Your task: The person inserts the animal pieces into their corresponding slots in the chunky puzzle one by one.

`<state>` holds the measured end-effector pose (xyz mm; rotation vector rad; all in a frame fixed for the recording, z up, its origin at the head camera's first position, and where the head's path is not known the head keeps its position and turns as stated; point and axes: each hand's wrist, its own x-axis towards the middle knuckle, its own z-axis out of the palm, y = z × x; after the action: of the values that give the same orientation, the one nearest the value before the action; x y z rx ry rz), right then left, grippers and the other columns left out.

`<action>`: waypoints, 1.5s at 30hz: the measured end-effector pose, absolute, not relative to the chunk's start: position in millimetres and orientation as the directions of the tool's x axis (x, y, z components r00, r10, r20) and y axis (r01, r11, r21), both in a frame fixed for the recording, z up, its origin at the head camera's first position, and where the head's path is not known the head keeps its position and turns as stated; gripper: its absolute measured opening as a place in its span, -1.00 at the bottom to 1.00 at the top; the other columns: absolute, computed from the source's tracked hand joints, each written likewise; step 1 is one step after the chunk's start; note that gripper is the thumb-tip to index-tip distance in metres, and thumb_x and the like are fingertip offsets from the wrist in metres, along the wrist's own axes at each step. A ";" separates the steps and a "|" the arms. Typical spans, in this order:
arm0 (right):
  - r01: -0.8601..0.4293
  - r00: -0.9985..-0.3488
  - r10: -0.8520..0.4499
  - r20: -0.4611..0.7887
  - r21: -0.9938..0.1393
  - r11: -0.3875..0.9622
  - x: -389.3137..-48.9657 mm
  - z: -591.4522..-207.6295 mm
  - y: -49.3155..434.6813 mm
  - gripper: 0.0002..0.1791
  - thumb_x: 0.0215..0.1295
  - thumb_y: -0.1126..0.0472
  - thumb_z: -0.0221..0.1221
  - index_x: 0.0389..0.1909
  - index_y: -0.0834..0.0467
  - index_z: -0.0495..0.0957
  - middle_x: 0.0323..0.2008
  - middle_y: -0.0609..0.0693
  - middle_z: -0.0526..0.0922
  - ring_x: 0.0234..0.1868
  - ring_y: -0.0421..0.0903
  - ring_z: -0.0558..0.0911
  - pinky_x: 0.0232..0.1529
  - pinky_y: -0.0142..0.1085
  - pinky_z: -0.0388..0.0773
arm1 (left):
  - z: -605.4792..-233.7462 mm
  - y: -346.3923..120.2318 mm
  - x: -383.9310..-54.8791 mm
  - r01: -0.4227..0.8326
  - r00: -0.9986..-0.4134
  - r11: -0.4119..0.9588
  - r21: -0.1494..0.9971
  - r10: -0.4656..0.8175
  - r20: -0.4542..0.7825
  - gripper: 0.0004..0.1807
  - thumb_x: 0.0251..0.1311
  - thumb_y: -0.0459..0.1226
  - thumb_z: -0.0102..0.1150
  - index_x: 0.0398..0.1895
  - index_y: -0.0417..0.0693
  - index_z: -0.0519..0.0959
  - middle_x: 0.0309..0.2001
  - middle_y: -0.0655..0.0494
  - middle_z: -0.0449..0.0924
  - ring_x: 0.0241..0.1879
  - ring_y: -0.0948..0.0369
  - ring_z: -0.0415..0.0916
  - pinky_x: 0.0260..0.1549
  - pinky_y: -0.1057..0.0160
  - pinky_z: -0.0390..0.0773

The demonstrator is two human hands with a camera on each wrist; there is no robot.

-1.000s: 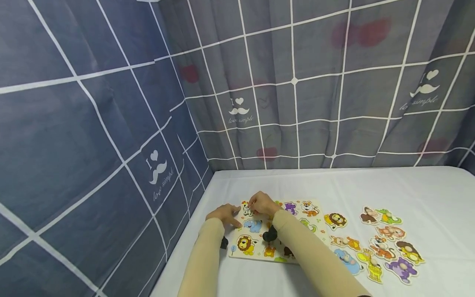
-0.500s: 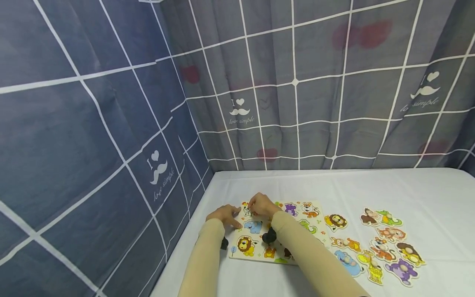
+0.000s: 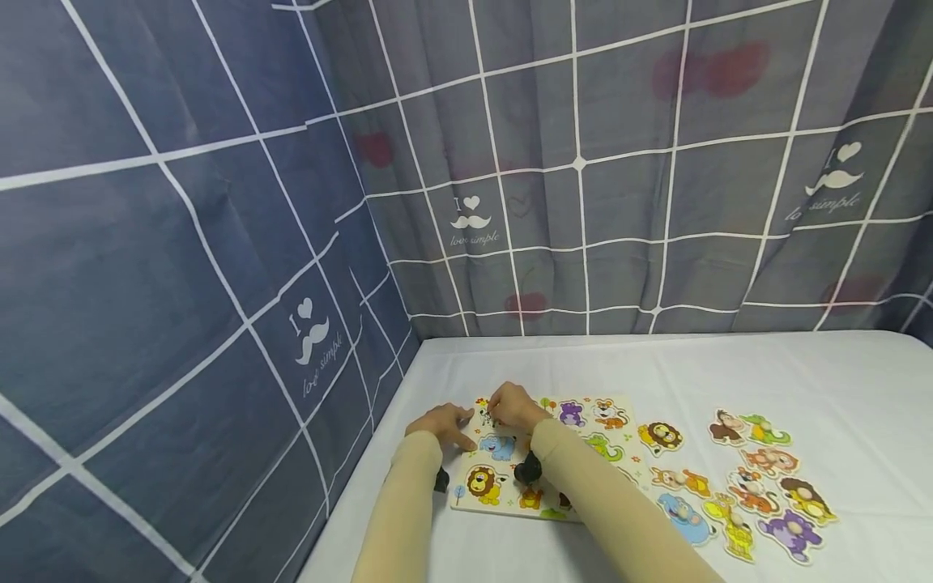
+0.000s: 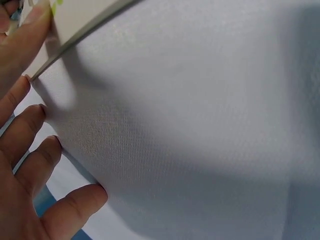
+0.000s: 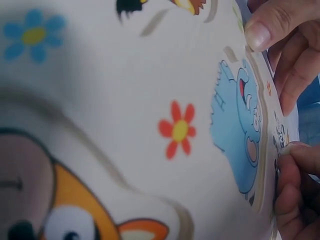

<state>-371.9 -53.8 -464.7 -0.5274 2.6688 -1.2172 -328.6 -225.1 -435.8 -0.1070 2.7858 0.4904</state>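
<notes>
A flat wooden puzzle board with printed animals lies on the table. At its far left corner my right hand pinches a small black-and-white animal puzzle piece between thumb and index finger; the other fingers are curled. The piece is partly hidden, and I cannot tell whether it sits flush in its recess. My left hand rests at the board's left edge, thumb on the board and fingers spread on the tablecloth, as the left wrist view shows. A blue elephant picture lies near both hands.
Right of the board lie several loose animal pieces: a lion, a blue elephant, a giraffe, a purple hippo and a hedgehog. A grey checked curtain hangs behind the white table.
Both hands stay almost where they were, the right one still pinching the black-and-white puzzle piece. The piece looks slightly shifted; the head view has tilted a little.
</notes>
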 end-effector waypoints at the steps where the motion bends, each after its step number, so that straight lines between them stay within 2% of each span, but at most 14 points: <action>1: -0.253 -0.925 -0.379 0.006 -0.754 0.607 -371.2 -465.0 -53.5 -0.83 0.25 0.43 0.20 -0.26 0.29 0.76 -0.31 0.07 0.75 -0.43 -0.17 0.57 -0.34 -0.40 0.54 | -435.7 -225.0 -328.2 -0.123 -0.950 0.939 0.322 -0.017 -0.312 -0.15 -0.07 -0.03 0.56 0.39 0.26 0.46 0.42 0.04 0.42 0.45 -0.05 0.29 0.38 -0.14 0.36; 3: -0.265 -0.926 -0.376 0.023 -0.750 0.606 -370.4 -466.2 -53.3 -0.84 0.24 0.44 0.20 -0.27 0.29 0.75 -0.30 0.09 0.75 -0.41 -0.15 0.59 -0.32 -0.37 0.57 | -436.1 -224.8 -327.7 -0.121 -0.950 0.939 0.322 -0.016 -0.312 -0.15 -0.07 -0.03 0.56 0.39 0.25 0.46 0.42 0.04 0.42 0.45 -0.05 0.29 0.38 -0.14 0.35; 11: -0.260 -0.920 -0.390 0.021 -0.778 0.572 -372.5 -470.0 -54.0 -0.92 0.29 0.38 0.25 -0.28 0.31 0.71 -0.47 0.02 0.70 -0.54 -0.23 0.56 -0.45 -0.44 0.50 | -437.4 -232.2 -329.5 -0.140 -0.949 0.937 0.321 -0.034 -0.314 -0.13 -0.12 -0.04 0.59 0.38 0.25 0.46 0.43 0.02 0.41 0.45 -0.07 0.29 0.35 -0.17 0.37; 18: -0.273 -0.919 -0.394 0.032 -0.773 0.573 -376.7 -464.2 -35.1 -0.82 0.28 0.43 0.19 -0.47 0.27 0.71 -0.61 0.01 0.68 -0.64 -0.22 0.51 -0.57 -0.42 0.48 | -435.7 -233.1 -330.7 -0.132 -0.953 0.938 0.322 -0.031 -0.301 -0.11 -0.12 -0.04 0.60 0.39 0.26 0.45 0.43 0.00 0.40 0.44 -0.08 0.30 0.34 -0.16 0.39; 25: -0.270 -0.922 -0.386 0.030 -0.762 0.588 -381.2 -459.9 -12.9 -0.78 0.34 0.35 0.20 -0.48 0.28 0.73 -0.55 0.03 0.72 -0.57 -0.19 0.58 -0.50 -0.41 0.51 | -429.5 -229.0 -327.4 -0.150 -0.953 0.926 0.346 -0.042 -0.300 -0.12 -0.12 -0.05 0.59 0.39 0.25 0.45 0.44 0.02 0.38 0.46 -0.07 0.26 0.37 -0.16 0.35; 33: -0.213 -0.931 -0.364 -0.007 -0.800 0.560 -378.4 -452.7 2.3 -0.87 0.32 0.36 0.24 -0.37 0.32 0.72 -0.46 0.15 0.73 -0.44 -0.03 0.72 -0.37 -0.26 0.70 | -430.5 -225.6 -325.4 -0.132 -0.954 0.927 0.350 -0.023 -0.300 -0.12 -0.09 -0.07 0.58 0.40 0.23 0.44 0.45 0.01 0.37 0.47 -0.08 0.25 0.39 -0.16 0.33; 37: -0.189 -0.935 -0.354 -0.024 -0.810 0.555 -377.6 -449.7 8.9 -0.86 0.32 0.36 0.23 -0.36 0.33 0.72 -0.43 0.16 0.74 -0.40 0.01 0.73 -0.34 -0.23 0.70 | -433.0 -226.7 -328.8 -0.141 -0.952 0.924 0.354 -0.028 -0.304 -0.12 -0.11 -0.07 0.59 0.39 0.25 0.45 0.45 0.01 0.37 0.47 -0.08 0.24 0.39 -0.17 0.32; 45: -0.191 -0.938 -0.346 -0.020 -0.805 0.562 -376.1 -450.9 25.3 -0.83 0.32 0.37 0.21 -0.41 0.34 0.73 -0.50 0.18 0.74 -0.49 -0.01 0.68 -0.47 -0.33 0.57 | -438.4 -228.3 -332.0 -0.146 -0.948 0.924 0.353 -0.030 -0.316 -0.09 -0.13 -0.06 0.60 0.41 0.26 0.43 0.46 0.00 0.36 0.47 -0.10 0.23 0.38 -0.20 0.32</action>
<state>-376.1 25.3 -450.9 -0.4544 2.6178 -1.3163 -332.0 -228.3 -438.4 -0.1301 2.7762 0.5424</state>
